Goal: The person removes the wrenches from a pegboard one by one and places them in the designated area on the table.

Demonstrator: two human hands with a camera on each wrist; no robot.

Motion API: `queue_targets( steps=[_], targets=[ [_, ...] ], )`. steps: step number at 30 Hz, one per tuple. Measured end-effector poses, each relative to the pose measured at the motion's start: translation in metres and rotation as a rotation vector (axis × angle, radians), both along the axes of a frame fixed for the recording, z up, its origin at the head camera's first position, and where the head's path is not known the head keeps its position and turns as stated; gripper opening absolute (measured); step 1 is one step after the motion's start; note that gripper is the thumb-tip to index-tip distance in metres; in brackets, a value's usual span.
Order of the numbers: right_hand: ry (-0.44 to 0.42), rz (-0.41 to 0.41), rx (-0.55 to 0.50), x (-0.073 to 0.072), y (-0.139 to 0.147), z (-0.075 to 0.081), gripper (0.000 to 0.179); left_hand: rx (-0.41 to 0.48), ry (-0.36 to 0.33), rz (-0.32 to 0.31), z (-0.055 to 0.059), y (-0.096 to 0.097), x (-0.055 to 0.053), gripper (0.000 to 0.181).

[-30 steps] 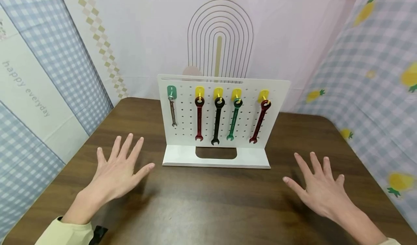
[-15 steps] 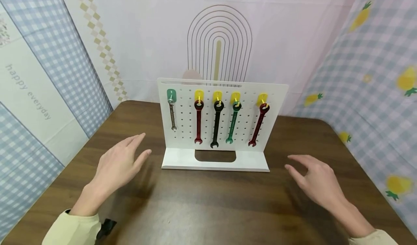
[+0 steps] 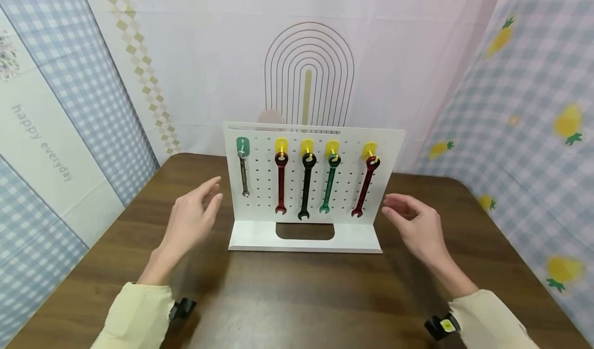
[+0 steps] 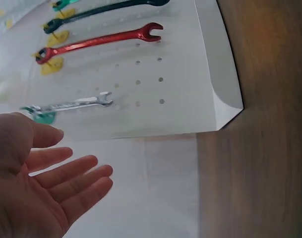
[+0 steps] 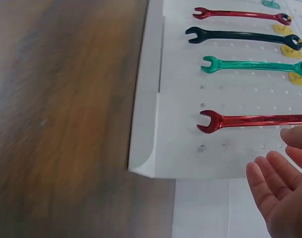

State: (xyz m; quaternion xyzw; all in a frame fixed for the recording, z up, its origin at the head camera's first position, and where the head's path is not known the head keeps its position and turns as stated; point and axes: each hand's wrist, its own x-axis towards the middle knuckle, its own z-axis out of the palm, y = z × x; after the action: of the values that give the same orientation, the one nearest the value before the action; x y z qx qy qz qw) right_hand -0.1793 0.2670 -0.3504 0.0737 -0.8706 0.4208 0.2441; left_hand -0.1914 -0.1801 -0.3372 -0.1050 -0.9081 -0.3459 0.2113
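A white pegboard stand (image 3: 352,238) stands upright on the table. From its hooks hang a small silver wrench (image 3: 244,176) at the left, then a red wrench (image 3: 281,186), a black wrench (image 3: 306,189), a green wrench (image 3: 329,186) and, at the right, a second red wrench (image 3: 364,189). My left hand (image 3: 190,215) is beside the board's left edge, fingers relaxed and nothing held; the silver wrench (image 4: 76,104) is nearest to it. My right hand (image 3: 417,228) is off the right edge, loosely bent and without any object, close to the second red wrench (image 5: 255,120).
The brown wooden table (image 3: 278,297) extends in front of the stand and to both sides. Behind it hangs a pale cloth with an arch pattern (image 3: 308,76). Checked cloths (image 3: 501,106) hang left and right. The hooks have yellow bases (image 3: 332,148), and one green base (image 3: 243,146).
Both hands have moved inward and forward toward the board's sides, their spread fingers drawing together and bending. The head view has tilted up slightly. The wrenches hang as before.
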Motion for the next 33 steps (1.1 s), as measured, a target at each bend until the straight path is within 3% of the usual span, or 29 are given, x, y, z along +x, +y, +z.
queue_targets(
  steps=[5,15,22,29,33],
  targets=[
    [-0.033,0.028,-0.115,-0.012,-0.010,0.002,0.027,0.107,-0.077,-0.029,-0.006,-0.002,-0.016,0.046],
    [-0.117,0.039,-0.246,-0.028,-0.016,0.006,0.032,0.237,-0.205,-0.081,-0.019,0.000,-0.032,0.050],
    [-0.194,0.066,-0.270,-0.035,-0.022,0.006,0.041,0.311,-0.242,-0.099,-0.022,0.007,-0.037,0.047],
    [-0.220,0.034,-0.274,-0.043,-0.024,0.007,0.040,0.395,-0.250,-0.097,-0.023,0.009,-0.039,0.046],
    [-0.253,0.071,-0.329,-0.044,-0.024,0.010,0.042,0.422,-0.254,-0.111,-0.023,0.012,-0.040,0.048]
  ],
)
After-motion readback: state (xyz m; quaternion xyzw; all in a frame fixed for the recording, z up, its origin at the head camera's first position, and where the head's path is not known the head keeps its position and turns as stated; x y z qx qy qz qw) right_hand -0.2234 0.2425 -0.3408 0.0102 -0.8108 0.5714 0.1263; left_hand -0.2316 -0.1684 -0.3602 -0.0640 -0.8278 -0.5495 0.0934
